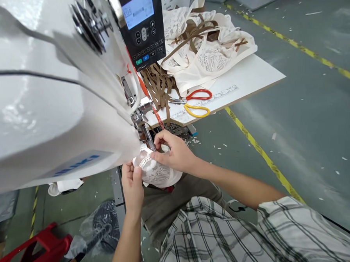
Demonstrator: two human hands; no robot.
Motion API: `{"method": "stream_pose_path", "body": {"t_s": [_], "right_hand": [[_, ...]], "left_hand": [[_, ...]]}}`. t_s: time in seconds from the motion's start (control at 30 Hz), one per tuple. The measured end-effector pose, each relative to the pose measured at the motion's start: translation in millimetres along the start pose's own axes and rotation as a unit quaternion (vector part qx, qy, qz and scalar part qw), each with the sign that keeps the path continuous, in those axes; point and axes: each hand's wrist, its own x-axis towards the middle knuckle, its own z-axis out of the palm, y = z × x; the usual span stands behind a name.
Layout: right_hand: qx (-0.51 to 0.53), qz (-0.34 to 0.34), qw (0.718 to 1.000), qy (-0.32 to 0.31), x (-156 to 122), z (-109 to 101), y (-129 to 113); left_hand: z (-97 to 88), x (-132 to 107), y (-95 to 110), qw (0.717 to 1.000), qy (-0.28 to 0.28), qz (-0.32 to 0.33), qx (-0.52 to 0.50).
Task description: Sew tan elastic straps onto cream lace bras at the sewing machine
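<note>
A white lace bra (162, 175) hangs over my lap at the front end of the sewing machine (105, 115). My left hand (133, 185) pinches its left edge between thumb and fingers. From the other side, my right hand (176, 152) grips the upper edge, thumb on the fabric and fingers curled close to the machine's narrow metal arm (149, 136). Between the two hands a strip with a row of small dots shows on the bra. The machine head covers part of the sewing area, so I cannot see the needle.
On the white table (254, 78) lie a pile of white lace bras (208, 62) with brown straps, loose brown straps (160, 83) and scissors (197, 103) with red and yellow handles. A control panel (139, 25) stands above. A red plastic frame (41, 245) is at lower left.
</note>
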Motion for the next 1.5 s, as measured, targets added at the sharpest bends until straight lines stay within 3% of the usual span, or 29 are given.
{"method": "stream_pose_path", "body": {"t_s": [0.4,0.73,0.87,1.1,1.3,1.5], "right_hand": [[-0.057,-0.006,0.998,0.026,-4,7,-1],[-0.104,0.015,0.993,0.048,-12,16,-9],[-0.044,0.082,0.995,0.023,-22,13,-14],[0.085,0.163,0.982,-0.036,-54,-16,-10],[0.156,0.218,0.963,-0.026,-64,-26,-10],[0.190,0.221,0.956,-0.026,-64,-26,-13]], "left_hand": [[-4.7,-5,12,0.995,0.013,0.020,0.102],[-6.7,-7,16,0.995,0.041,0.054,0.074],[-3.4,-17,20,0.993,0.004,0.056,0.104],[11.8,-44,17,0.981,-0.130,0.087,0.119],[22.7,-48,18,0.982,-0.154,0.071,0.087],[25.1,-46,26,0.984,-0.149,0.050,0.087]]}}
